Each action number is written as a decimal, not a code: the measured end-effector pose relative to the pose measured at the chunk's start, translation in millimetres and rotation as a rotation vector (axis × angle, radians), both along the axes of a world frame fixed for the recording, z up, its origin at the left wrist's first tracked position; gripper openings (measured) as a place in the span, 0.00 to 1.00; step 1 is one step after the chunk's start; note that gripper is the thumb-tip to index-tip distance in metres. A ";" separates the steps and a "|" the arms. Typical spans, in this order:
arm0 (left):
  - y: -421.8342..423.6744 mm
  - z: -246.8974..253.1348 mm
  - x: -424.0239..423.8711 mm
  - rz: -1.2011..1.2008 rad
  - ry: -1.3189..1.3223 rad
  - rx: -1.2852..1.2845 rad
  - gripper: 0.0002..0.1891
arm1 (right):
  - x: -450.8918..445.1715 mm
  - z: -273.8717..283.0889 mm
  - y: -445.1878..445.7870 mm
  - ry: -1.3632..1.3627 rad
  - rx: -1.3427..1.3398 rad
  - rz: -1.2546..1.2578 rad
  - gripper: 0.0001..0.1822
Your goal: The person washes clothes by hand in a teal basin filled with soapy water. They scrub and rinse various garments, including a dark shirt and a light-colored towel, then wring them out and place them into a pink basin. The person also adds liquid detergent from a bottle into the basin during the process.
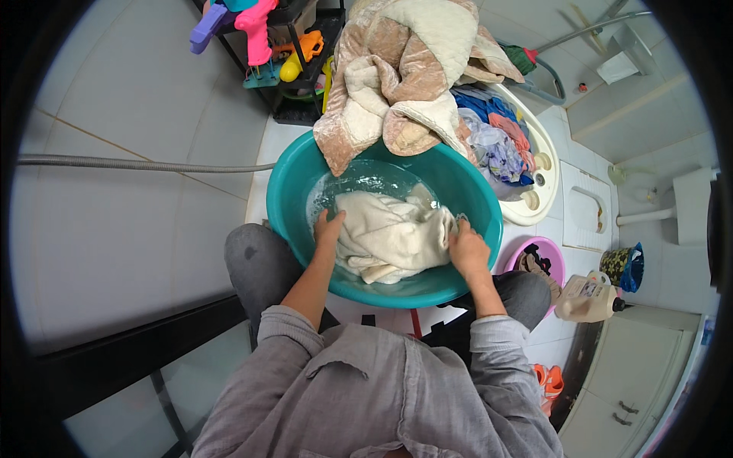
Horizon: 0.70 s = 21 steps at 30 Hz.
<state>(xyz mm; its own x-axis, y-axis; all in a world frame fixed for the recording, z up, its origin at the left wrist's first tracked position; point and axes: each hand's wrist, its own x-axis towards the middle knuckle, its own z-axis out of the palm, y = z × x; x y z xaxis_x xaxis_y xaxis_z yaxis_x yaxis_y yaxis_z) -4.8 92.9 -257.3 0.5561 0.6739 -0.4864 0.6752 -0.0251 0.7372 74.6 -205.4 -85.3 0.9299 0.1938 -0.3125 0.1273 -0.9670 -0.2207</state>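
A teal plastic basin (pixel 280 194) stands between my knees, with water and some suds in it. Bunched in the water lies a cream fleecy cloth (pixel 383 235), its folds partly wet. At the cloth's left edge is my left hand (pixel 328 228), thumb and finger apart, beside the fabric. My right hand (pixel 469 252) grips the raised right end of the cloth near the basin's right wall; some of its fingertips are hidden. A pinkish-beige plush cover (pixel 401 74) with a cream quilted side is heaped beyond the basin and hangs over its far rim.
A grey shower hose (pixel 143 165) reaches the basin's left rim. On the right stand a white tub (pixel 548 189) of clothes, a pink basin (pixel 550 246), a jug (pixel 587 297) and a squat toilet (pixel 584 206). A black rack (pixel 295 111) holds toys at the back left.
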 end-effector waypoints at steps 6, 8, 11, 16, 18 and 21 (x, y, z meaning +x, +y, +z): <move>-74.0 46.6 33.2 -0.564 -0.185 0.744 0.32 | -11.6 -70.4 68.2 -0.186 0.087 0.307 0.35; -82.4 28.1 31.7 -0.652 -0.283 0.826 0.26 | -24.9 -109.6 68.1 -0.313 0.105 0.345 0.34; -95.5 25.3 35.4 -0.658 -0.279 0.844 0.18 | -16.4 -135.5 57.5 -0.313 0.145 0.328 0.27; -91.3 -1.8 76.4 -0.650 -0.314 0.900 0.05 | 18.2 -169.3 57.8 -0.300 0.218 0.330 0.19; -84.9 -6.8 94.2 -0.649 -0.387 0.937 0.05 | 33.4 -182.0 61.3 -0.349 0.248 0.321 0.15; -82.6 -24.4 121.0 -0.694 -0.402 0.855 0.06 | 57.4 -195.7 64.3 -0.325 0.232 0.280 0.13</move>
